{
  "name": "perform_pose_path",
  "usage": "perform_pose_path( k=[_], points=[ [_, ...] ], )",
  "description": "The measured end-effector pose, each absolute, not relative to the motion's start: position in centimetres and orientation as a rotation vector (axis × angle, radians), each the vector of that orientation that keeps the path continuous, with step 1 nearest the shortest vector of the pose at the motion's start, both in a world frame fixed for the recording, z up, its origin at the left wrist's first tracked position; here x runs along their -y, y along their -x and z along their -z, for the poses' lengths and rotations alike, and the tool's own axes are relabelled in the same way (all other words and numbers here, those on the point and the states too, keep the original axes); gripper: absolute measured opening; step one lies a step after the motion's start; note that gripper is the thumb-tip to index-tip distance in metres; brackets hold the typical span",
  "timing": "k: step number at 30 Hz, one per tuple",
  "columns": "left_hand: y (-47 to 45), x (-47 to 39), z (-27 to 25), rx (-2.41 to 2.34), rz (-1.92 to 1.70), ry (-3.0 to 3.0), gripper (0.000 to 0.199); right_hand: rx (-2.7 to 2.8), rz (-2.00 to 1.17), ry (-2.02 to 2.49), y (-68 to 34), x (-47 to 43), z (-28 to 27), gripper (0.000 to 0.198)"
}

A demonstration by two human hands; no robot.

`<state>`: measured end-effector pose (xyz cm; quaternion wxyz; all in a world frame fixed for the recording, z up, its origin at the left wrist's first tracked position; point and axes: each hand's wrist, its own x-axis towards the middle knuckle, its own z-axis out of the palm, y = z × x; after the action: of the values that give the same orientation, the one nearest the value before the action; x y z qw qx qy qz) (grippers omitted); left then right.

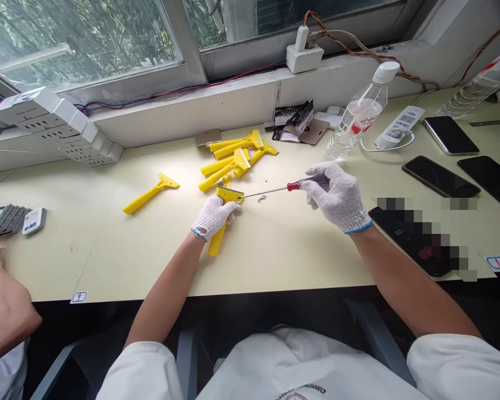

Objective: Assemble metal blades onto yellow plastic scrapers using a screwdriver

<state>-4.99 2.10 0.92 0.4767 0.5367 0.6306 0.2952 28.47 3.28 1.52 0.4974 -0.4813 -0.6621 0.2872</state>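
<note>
My gloved left hand (215,216) is closed around a yellow scraper (218,240), whose wide head points up past my fingers. In my gloved right hand (334,194) is a screwdriver (293,186) with a red-collared handle. Its long thin shaft reaches left, and the tip meets the scraper's head. Just right of that head, a few small screws (261,198) lie on the table. Several more yellow scrapers (238,156) are heaped beyond my hands, some with a metal blade edge. One separate yellow scraper (150,194) lies to the left.
Behind the heap are black and brown cardboard pieces (295,121). A water bottle (357,114), a power strip (399,128) and several phones (440,176) occupy the right side. White boxes (62,128) stand at the far left, near another person's arm (4,311).
</note>
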Motion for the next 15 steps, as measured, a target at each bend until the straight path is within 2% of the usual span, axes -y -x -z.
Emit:
perform_pose_path(
  k=[4,9,15],
  points=[
    [4.84,-2.07,-0.59,-1.458,-0.717,-1.280,0.019,1.650,-0.531,1.179,-29.08,-3.36,-1.55,0.026],
    [5.01,-2.21,-0.26,-1.444,-0.708,-1.291,0.020,1.706,-0.472,1.065,-29.20,-3.60,-1.31,0.031],
    [4.94,-2.18,-0.62,-1.501,-0.659,-1.317,0.021,1.635,-0.605,1.033,-28.61,-3.46,-1.43,0.025]
  ],
)
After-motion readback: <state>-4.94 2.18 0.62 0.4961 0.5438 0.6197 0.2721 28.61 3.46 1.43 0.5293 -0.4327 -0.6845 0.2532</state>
